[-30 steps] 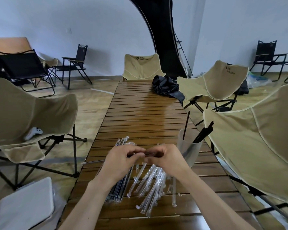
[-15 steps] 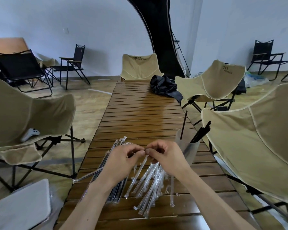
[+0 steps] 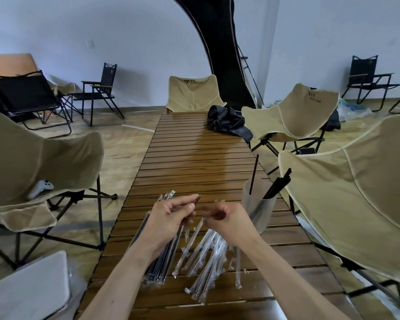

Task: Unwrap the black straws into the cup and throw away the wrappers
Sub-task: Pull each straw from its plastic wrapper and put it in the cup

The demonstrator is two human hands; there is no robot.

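Over the slatted wooden table [image 3: 194,158] in the head view, we see the left hand [image 3: 169,221] pinching 1 black straw [image 3: 195,199] between thumb and fingers, its dark tip poking past them, while the right hand [image 3: 229,221] hangs just beside it with fingers curled; we cannot tell whether it holds anything. Beneath lie wrapped straws [image 3: 158,266] and clear wrappers [image 3: 208,257], the frosted cup [image 3: 258,204] near the right hand holds several black straws, and the far tan chair [image 3: 194,95] carries a logo too small to read.

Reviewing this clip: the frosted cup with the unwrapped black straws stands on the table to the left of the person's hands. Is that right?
Not quite. The head view shows the frosted cup with the black straws standing on the table to the right of the hands, beside the right hand, not the left.
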